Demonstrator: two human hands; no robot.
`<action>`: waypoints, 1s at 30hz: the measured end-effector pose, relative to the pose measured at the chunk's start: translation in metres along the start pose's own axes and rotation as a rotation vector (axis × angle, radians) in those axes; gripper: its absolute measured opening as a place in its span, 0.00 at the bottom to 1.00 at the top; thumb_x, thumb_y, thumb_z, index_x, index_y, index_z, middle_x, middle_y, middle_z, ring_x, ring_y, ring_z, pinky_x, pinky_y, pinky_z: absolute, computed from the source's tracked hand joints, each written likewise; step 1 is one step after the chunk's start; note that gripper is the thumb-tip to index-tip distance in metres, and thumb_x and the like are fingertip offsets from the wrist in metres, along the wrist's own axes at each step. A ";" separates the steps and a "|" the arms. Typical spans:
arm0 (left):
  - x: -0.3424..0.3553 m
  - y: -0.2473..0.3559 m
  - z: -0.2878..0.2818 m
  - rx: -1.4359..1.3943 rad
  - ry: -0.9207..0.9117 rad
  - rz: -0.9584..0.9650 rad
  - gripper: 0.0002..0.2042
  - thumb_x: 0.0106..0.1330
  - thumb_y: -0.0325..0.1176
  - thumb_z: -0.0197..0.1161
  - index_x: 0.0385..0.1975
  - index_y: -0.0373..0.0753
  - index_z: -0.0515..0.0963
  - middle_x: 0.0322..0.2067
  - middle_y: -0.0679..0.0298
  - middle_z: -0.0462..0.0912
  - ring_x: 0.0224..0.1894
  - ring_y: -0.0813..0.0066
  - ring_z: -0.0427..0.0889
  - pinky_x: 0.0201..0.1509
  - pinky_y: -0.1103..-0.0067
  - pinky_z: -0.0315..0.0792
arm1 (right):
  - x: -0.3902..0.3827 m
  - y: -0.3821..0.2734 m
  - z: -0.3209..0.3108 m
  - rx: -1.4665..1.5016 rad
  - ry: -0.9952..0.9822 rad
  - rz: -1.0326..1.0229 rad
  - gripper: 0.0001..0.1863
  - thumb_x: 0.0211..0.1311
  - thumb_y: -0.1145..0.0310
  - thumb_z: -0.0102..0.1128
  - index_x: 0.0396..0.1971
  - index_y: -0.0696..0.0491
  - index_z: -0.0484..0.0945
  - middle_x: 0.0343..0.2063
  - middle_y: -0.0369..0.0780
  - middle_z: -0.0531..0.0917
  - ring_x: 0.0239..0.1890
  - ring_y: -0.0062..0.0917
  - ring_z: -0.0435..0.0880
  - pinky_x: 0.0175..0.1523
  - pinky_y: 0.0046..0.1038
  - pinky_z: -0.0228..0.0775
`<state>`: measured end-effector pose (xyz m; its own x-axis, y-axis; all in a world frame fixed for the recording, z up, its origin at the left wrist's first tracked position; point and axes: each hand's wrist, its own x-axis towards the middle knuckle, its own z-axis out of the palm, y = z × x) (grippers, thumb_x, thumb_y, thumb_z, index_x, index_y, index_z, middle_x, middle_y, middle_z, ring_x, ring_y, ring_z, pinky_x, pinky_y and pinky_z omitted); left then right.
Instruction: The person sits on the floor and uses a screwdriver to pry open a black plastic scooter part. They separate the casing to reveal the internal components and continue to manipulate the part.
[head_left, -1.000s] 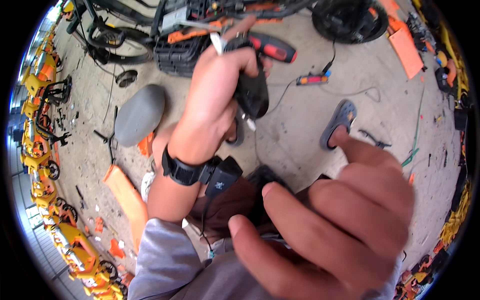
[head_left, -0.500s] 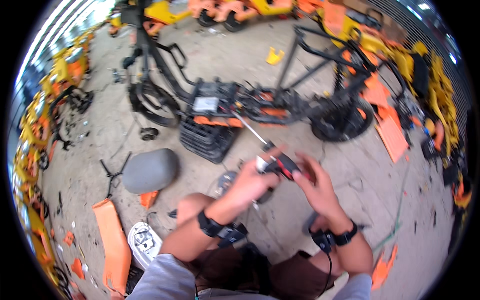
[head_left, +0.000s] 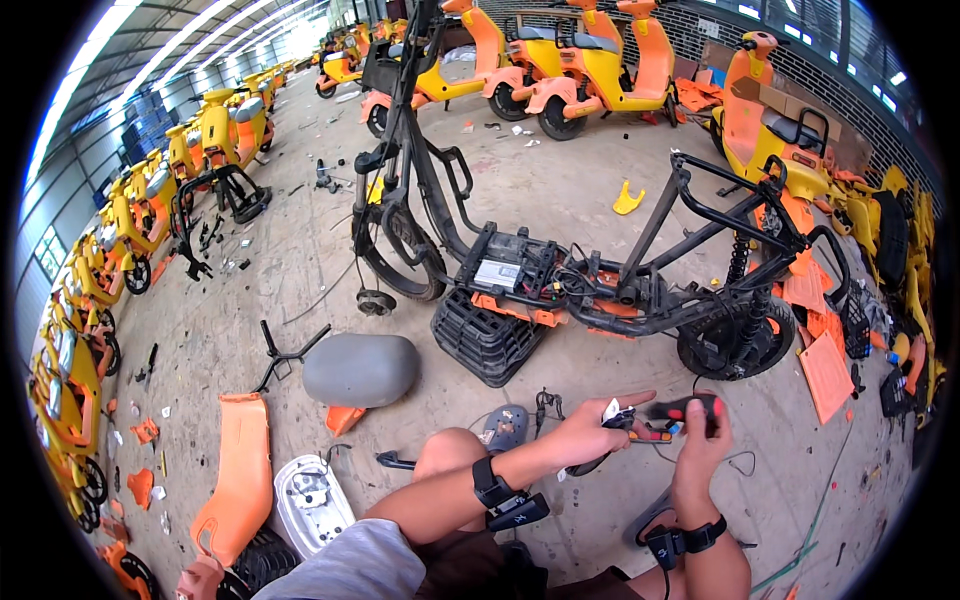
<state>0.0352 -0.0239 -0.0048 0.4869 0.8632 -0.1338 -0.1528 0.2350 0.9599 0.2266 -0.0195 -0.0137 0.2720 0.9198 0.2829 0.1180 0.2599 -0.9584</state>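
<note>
Red-and-black tool handle (head_left: 709, 405) pinched in our right hand (head_left: 704, 447) above littered concrete floor (head_left: 300, 285), we are gripping a black object (head_left: 590, 465) in our left hand (head_left: 583, 436), apparently handling both together, the next move calling for steadiness, while a stripped scooter frame (head_left: 650, 322) is standing ahead, yellow-and-orange scooters (head_left: 653, 65) parked behind it indoors.
</note>
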 end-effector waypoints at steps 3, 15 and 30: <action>0.001 0.003 0.006 0.080 0.003 0.046 0.35 0.57 0.16 0.51 0.70 0.41 0.62 0.40 0.66 0.83 0.31 0.83 0.73 0.36 0.84 0.70 | 0.023 0.026 -0.019 -0.107 0.145 -0.411 0.07 0.68 0.70 0.56 0.41 0.56 0.72 0.26 0.34 0.73 0.22 0.15 0.70 0.27 0.18 0.64; -0.001 -0.010 0.016 0.460 0.109 0.178 0.32 0.57 0.20 0.52 0.67 0.35 0.64 0.38 0.58 0.82 0.33 0.70 0.80 0.38 0.76 0.74 | -0.001 -0.011 -0.003 0.327 -0.479 0.643 0.09 0.62 0.69 0.62 0.35 0.61 0.78 0.22 0.39 0.80 0.16 0.19 0.74 0.20 0.21 0.63; -0.001 -0.004 0.020 0.629 0.151 0.173 0.30 0.54 0.22 0.55 0.62 0.32 0.69 0.45 0.42 0.81 0.46 0.51 0.82 0.52 0.69 0.74 | -0.002 -0.013 -0.008 0.076 -0.516 0.471 0.06 0.59 0.73 0.64 0.30 0.61 0.81 0.21 0.37 0.82 0.18 0.16 0.76 0.23 0.19 0.67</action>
<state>0.0527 -0.0350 -0.0039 0.3678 0.9288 0.0456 0.3353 -0.1782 0.9251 0.2322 -0.0268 -0.0014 -0.2125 0.9566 -0.1995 0.0266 -0.1984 -0.9798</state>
